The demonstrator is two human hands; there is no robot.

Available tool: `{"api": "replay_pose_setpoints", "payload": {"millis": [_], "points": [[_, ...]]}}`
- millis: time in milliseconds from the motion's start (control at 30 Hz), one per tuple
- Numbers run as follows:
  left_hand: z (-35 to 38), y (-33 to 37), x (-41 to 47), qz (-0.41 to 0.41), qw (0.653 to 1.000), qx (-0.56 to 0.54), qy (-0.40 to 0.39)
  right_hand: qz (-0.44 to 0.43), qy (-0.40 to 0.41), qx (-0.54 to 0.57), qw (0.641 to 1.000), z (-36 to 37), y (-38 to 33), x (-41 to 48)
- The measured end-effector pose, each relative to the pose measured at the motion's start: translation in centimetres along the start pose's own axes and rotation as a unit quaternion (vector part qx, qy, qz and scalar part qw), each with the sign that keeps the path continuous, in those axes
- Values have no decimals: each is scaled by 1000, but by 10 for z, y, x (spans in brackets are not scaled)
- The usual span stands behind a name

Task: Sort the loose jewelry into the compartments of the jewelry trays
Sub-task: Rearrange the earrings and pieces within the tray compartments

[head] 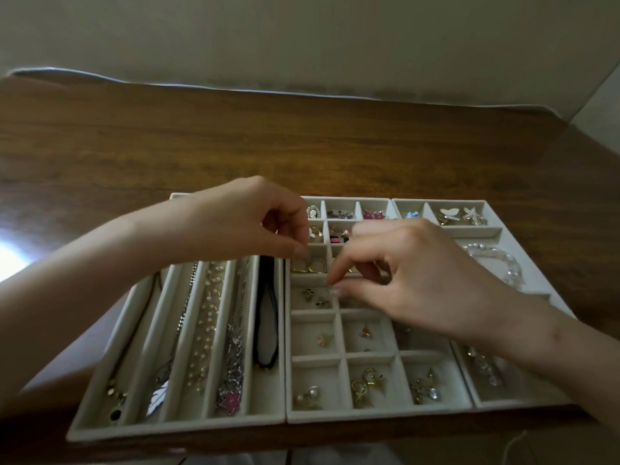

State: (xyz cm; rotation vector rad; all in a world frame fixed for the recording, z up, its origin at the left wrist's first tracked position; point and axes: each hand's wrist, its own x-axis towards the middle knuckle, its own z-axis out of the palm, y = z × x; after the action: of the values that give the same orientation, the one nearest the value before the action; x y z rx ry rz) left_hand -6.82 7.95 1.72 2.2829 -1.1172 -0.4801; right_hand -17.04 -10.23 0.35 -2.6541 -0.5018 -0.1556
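Three beige velvet trays lie side by side. The left tray has long slots with necklaces, among them a black cord necklace. The middle tray is a grid of small compartments with earrings and gold rings. My right hand reaches in from the right; its thumb and forefinger pinch a tiny, barely visible earring above the compartment holding two small dark earrings. My left hand hovers over the middle tray's upper left with curled fingers, and I see nothing in it.
The right tray holds a clear bead bracelet, a starfish brooch and a crystal chain, partly under my right forearm. The trays sit at the near edge of a brown wooden table against a wall.
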Motion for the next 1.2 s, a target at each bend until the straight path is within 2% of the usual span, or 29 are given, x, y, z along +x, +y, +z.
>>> {"api": "replay_pose_setpoints", "payload": {"millis": [167,333,533,800,1200], "points": [[4,-11,0,18,994,-53,97,1,5,-52,999,14,-10,9],[2,-24,-4,14,986,-67,149,-4,11,-86,996,18,-13,13],[2,-23,-5,16,983,-73,165,6,-5,-58,998,19,-18,19],[0,-25,-4,22,983,-74,169,-4,-112,-29,993,6,-12,28],[1,-24,-4,11,984,-65,168,-42,-119,-50,991,11,-11,34]]}}
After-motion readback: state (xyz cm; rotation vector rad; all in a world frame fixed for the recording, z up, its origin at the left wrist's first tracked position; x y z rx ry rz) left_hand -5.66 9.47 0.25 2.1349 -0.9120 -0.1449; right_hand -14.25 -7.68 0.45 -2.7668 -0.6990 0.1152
